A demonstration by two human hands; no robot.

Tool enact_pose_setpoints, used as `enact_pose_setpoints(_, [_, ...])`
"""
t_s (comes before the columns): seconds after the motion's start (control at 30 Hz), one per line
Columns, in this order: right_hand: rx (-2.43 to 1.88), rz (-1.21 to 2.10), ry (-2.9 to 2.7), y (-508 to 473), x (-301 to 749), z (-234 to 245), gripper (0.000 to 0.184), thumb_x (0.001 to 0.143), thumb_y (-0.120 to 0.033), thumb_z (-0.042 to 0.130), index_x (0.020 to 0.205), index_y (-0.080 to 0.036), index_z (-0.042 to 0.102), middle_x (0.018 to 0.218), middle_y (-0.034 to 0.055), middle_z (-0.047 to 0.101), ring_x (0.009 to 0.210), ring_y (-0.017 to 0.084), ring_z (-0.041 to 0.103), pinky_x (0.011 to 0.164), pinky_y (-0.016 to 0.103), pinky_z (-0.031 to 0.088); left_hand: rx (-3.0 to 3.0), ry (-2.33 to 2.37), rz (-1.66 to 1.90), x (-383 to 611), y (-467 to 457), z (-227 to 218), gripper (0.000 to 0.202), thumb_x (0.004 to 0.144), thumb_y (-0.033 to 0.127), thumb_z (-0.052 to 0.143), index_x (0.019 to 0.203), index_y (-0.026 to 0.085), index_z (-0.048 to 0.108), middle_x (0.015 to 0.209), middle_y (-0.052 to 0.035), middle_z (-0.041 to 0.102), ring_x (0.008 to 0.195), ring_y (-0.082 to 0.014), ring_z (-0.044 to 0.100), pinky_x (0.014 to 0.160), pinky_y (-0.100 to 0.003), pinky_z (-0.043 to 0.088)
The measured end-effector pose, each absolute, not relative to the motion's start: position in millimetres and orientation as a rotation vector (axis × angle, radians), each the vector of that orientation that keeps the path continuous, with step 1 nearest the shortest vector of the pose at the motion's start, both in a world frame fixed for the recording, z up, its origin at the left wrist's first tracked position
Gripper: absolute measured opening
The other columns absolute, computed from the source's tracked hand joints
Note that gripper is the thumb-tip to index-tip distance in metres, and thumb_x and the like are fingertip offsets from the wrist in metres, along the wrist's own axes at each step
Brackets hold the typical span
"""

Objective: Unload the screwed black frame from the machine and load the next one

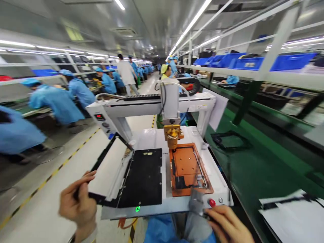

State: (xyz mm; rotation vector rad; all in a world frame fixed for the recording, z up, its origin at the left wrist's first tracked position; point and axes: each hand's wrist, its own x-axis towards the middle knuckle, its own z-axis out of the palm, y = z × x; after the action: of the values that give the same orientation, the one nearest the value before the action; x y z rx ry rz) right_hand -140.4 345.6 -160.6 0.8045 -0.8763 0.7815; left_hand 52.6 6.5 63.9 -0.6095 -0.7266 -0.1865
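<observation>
Along the left of the frame, co-workers in blue coats (58, 101) are bending over a bench, blurred. At lower left, the left hand (77, 202) is closing its fingers around the near corner of a hinged black-framed panel (111, 168), which is standing tilted open, white face up, off the black fixture plate (143, 179) at the lower middle. A green lamp (137, 209) is glowing on the machine's front edge below that plate. Just right of centre, the brass-coloured tool head (172, 135) is hanging from the white gantry (152, 104) over the far end of the orange fixture (188, 168). At lower right, the right hand (227, 224) is resting loosely curled beside a grey cloth-like piece (196, 202), close to the red button (212, 203); whether it is gripping that piece I cannot tell. Further right, a green belt (253, 158) is running past white papers (293, 212). By my judgement the panel is being loaded or lifted at the left station; the next move is calling for a steady grip on its frame and keeping clear of the tool head.
</observation>
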Motion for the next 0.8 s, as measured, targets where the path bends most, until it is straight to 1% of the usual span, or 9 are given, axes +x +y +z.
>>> enact_pose_setpoints(0.13, [1.235,0.907,-0.807,234,-143,-100,0.024,0.122,-0.029,0.044,0.125,-0.021,0.067,0.102,0.0065,0.069,0.088,0.017,0.072,0.075,0.025,0.065,-0.751,-0.711,-0.151,42,20,61,0.02,0.108,0.029,0.072,0.095,0.014,0.067,0.096,-0.0033,0.079,0.102,-0.0156,0.08,0.113,-0.04,0.061])
enact_pose_setpoints(0.17, [1.263,0.918,-0.807,209,-146,-88,0.018,0.116,-0.021,0.055,0.126,-0.021,0.07,0.102,0.0053,0.069,0.087,0.019,0.07,0.074,0.028,0.065,-0.765,-0.722,-0.113,37,23,59,0.02,0.112,0.028,0.067,0.097,0.014,0.067,0.101,-0.0038,0.08,0.107,-0.0142,0.08,0.114,-0.037,0.06])
enact_pose_setpoints(0.23, [1.331,0.879,-0.898,167,-153,-65,0.03,0.094,-0.007,0.083,0.12,-0.02,0.075,0.1,0.0029,0.069,0.088,0.019,0.067,0.076,0.029,0.061,-0.759,-0.739,-0.052,29,25,56,0.022,0.117,0.026,0.058,0.1,0.015,0.068,0.11,-0.0056,0.08,0.117,-0.0131,0.078,0.113,-0.032,0.058])
enact_pose_setpoints(0.3, [1.321,0.827,-0.953,137,-158,-47,0.022,0.091,-0.012,0.09,0.109,-0.019,0.078,0.095,0.0026,0.068,0.088,0.019,0.064,0.081,0.032,0.057,-0.751,-0.766,-0.014,24,26,52,0.025,0.119,0.026,0.052,0.103,0.016,0.068,0.118,-0.0071,0.08,0.124,-0.0138,0.076,0.113,-0.031,0.057])
enact_pose_setpoints(0.43, [1.33,0.747,-0.989,112,-158,-35,0.005,0.1,-0.017,0.083,0.103,-0.02,0.08,0.092,0.0038,0.065,0.091,0.019,0.06,0.081,0.034,0.052,-0.786,-0.799,0.026,18,28,46,0.031,0.121,0.027,0.045,0.107,0.016,0.07,0.121,-0.0088,0.08,0.127,-0.0192,0.076,0.111,-0.038,0.058])
enact_pose_setpoints(0.53, [1.286,0.686,-0.928,116,-157,-43,0.021,0.102,-0.008,0.075,0.12,-0.018,0.079,0.101,0.0059,0.066,0.098,0.019,0.062,0.085,0.034,0.055,-0.792,-0.816,0.064,17,32,43,0.035,0.121,0.029,0.041,0.109,0.016,0.071,0.122,-0.008,0.08,0.127,-0.0198,0.076,0.111,-0.038,0.058])
enact_pose_setpoints(0.6, [1.242,0.687,-0.83,121,-157,-47,0.028,0.103,-0.008,0.071,0.13,-0.015,0.075,0.108,0.0074,0.069,0.111,0.021,0.064,0.096,0.037,0.058,-0.793,-0.843,0.098,16,34,41,0.034,0.121,0.027,0.04,0.11,0.016,0.07,0.122,-0.0072,0.08,0.128,-0.0189,0.076,0.112,-0.037,0.058])
enact_pose_setpoints(0.7, [1.216,0.696,-0.772,125,-160,-47,0.022,0.108,-0.014,0.067,0.129,-0.016,0.075,0.113,0.006,0.074,0.127,0.024,0.065,0.116,0.046,0.056,-0.816,-0.888,0.148,14,34,38,0.033,0.121,0.026,0.041,0.111,0.015,0.07,0.121,-0.0084,0.08,0.129,-0.0197,0.076,0.112,-0.037,0.058])
enact_pose_setpoints(0.8, [1.202,0.686,-0.847,126,-158,-45,0.02,0.11,-0.016,0.064,0.125,-0.018,0.077,0.117,0.0057,0.076,0.128,0.024,0.069,0.118,0.048,0.059,-0.839,-0.957,0.194,14,34,35,0.031,0.121,0.026,0.041,0.114,0.015,0.069,0.123,-0.0097,0.079,0.133,-0.0196,0.074,0.113,-0.036,0.058])
